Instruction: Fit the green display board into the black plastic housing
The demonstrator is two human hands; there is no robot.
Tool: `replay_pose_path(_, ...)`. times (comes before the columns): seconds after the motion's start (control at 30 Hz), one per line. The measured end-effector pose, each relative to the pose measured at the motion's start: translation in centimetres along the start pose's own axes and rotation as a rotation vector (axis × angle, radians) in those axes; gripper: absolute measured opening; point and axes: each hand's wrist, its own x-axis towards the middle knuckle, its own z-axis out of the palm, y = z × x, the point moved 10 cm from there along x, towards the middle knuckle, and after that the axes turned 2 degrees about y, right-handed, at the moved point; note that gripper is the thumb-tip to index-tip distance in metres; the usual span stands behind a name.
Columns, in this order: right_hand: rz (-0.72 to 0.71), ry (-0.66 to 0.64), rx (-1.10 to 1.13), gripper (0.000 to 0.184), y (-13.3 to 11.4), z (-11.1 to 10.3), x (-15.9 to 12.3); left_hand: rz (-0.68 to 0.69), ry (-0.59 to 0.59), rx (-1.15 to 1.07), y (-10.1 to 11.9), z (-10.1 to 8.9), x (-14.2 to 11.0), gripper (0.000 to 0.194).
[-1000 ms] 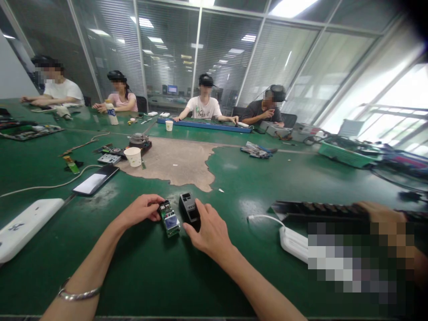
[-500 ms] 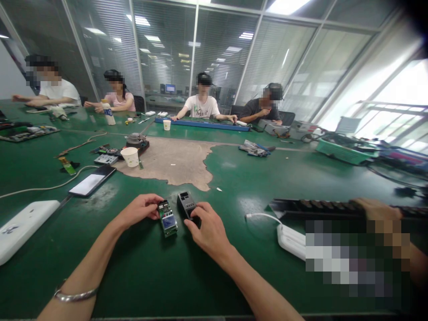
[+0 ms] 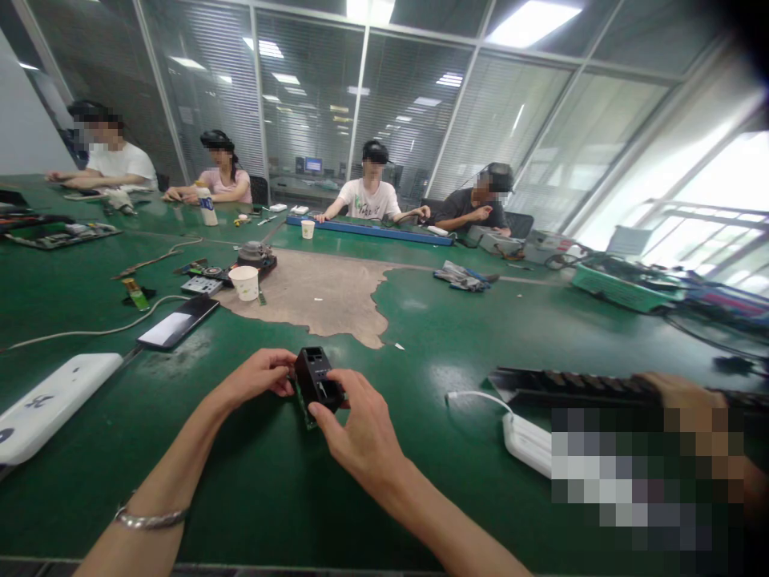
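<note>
A black plastic housing (image 3: 312, 370) with rectangular cutouts is gripped between the thumb and fingers of my right hand (image 3: 360, 413). It lies over a green circuit board (image 3: 309, 418), of which only the lower and left edges show; the board's small screen is covered. From the left, my left hand (image 3: 264, 375) pinches the board's upper left edge, its fingertips partly behind the housing. Both pieces are just above or on the green table; I cannot tell which.
Left of me are a phone (image 3: 177, 322) and a white power bank (image 3: 60, 409). A paper cup (image 3: 243, 284) stands ahead. On the right lie a white device with a cable (image 3: 525, 445) and a long black strip (image 3: 577, 389), which another person's hand (image 3: 682, 393) touches. Several people sit opposite.
My right hand has brought the black housing leftward and over the circuit board, covering its screen. My left hand has stayed at the board. The whole view has shifted slightly.
</note>
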Motion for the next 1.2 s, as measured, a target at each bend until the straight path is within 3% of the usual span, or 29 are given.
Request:
replay_pose_path(0.23,-0.012,0.005,-0.176,0.055,-1.6,0.6,0.3,0.042,0.08,0.051,-0.1,-1.1,0.2,0.041)
replay_pose_path(0.43,-0.012,-0.045,-0.301,0.065,-2.5,1.5,0.7,0.084,0.025,0.152,1.1,-0.6,-0.5,0.036)
replay_pose_path(0.57,-0.001,-0.08,-0.341,0.066,-2.1,2.5,0.5,0.094,0.01,0.225,1.2,-0.5,-0.6,0.038)
replay_pose_path(0.7,0.021,-0.081,-0.359,0.06,-1.6,2.8,0.5,0.099,0.069,0.253,1.3,-1.1,-0.5,0.046)
replay_pose_path(1.03,0.049,-0.108,-0.385,0.076,-0.6,3.6,-0.2,0.101,0.106,0.292,1.2,-1.5,-0.5,0.04)
replay_pose_path(1.1,0.07,-0.109,-0.367,0.074,0.0,3.7,-0.3,0.106,0.111,0.294,1.3,-1.5,-0.5,0.04)
replay_pose_path(1.2,0.091,-0.109,-0.353,0.051,0.7,3.8,-0.2,0.099,0.111,0.291,1.3,-1.5,-0.5,0.04)
